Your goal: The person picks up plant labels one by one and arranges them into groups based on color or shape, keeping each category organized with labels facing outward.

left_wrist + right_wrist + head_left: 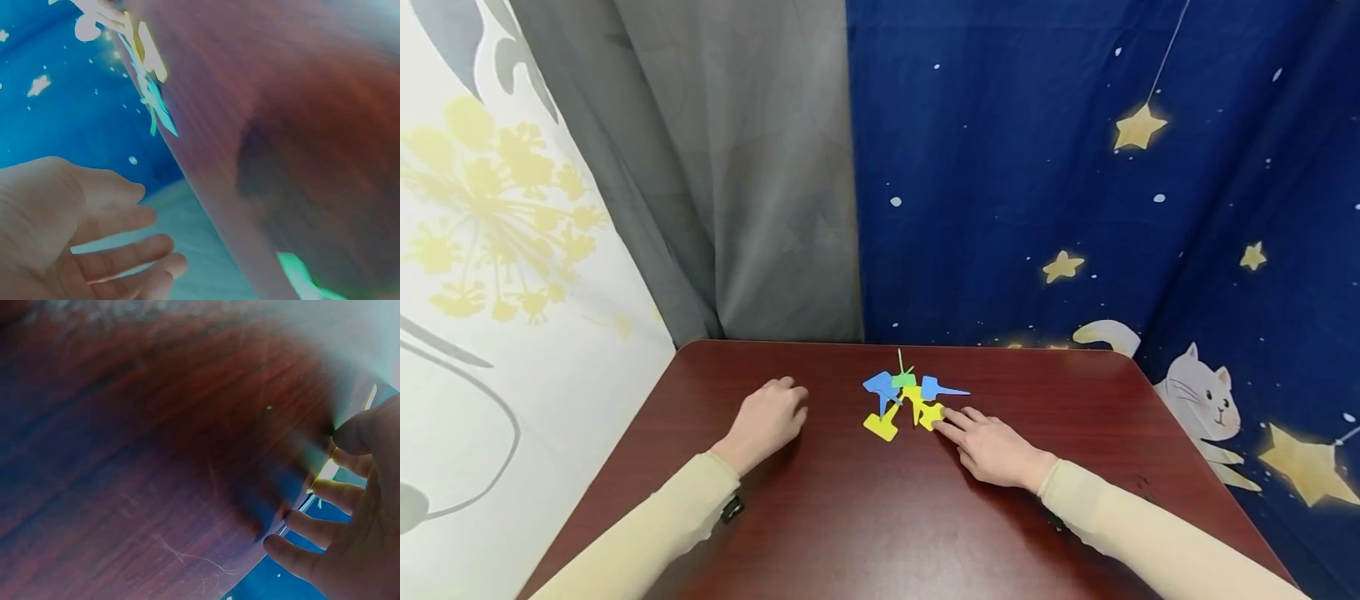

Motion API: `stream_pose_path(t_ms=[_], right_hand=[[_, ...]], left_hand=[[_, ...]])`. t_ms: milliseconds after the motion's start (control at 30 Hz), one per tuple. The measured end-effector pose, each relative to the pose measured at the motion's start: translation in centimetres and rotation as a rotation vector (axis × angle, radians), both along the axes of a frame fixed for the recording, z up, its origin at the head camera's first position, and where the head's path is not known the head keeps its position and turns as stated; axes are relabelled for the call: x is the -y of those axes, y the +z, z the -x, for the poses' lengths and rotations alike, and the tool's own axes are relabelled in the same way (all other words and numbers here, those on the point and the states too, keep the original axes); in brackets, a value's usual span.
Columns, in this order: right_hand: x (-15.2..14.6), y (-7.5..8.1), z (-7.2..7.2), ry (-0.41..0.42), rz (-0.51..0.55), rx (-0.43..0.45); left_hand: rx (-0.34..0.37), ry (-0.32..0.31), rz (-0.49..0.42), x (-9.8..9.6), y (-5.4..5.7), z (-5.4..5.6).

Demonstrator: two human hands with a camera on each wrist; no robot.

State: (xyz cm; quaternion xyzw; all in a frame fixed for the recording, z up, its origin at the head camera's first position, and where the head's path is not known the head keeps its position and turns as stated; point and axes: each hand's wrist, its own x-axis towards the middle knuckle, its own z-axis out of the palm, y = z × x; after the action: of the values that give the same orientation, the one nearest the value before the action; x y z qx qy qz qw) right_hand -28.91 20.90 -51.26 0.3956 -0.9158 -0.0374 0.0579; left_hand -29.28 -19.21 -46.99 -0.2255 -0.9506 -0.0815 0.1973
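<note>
A loose pile of flat T-shaped plant labels lies toward the far side of the table. Among them are a yellow label (882,427) at the front, a blue label (880,385) on the left, a green label (904,380) at the back and another blue label (929,388) pointing right. My right hand (996,448) is spread low over the table, its fingertips right at the rightmost yellow label (932,416). Left of the pile, my left hand (767,421) has loosely bent fingers, with nothing between them in the left wrist view. A bright green piece (295,274) shows at that view's bottom edge.
The dark red-brown table (850,517) has rounded far corners. Close behind it hang a grey curtain (775,167) and a blue star-patterned curtain (985,208). A white patterned wall or cloth (490,400) stands at the left.
</note>
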Motion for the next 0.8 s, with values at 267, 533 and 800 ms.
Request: stream_pose_path(t_ms=[267, 533, 800], right_hand=[[0.0, 0.0, 0.0, -0.001, -0.020, 0.005], [0.2, 0.0, -0.2, -0.027, -0.027, 0.055], [-0.3, 0.2, 0.1, -0.089, 0.095, 0.103]], left_hand=[[0.067, -0.171, 0.071, -5.3, 0.2, 4.7], [0.157, -0.253, 0.107, -7.9, -0.1, 8.6], [0.198, -0.326, 0.164, -10.0, 0.3, 12.4]])
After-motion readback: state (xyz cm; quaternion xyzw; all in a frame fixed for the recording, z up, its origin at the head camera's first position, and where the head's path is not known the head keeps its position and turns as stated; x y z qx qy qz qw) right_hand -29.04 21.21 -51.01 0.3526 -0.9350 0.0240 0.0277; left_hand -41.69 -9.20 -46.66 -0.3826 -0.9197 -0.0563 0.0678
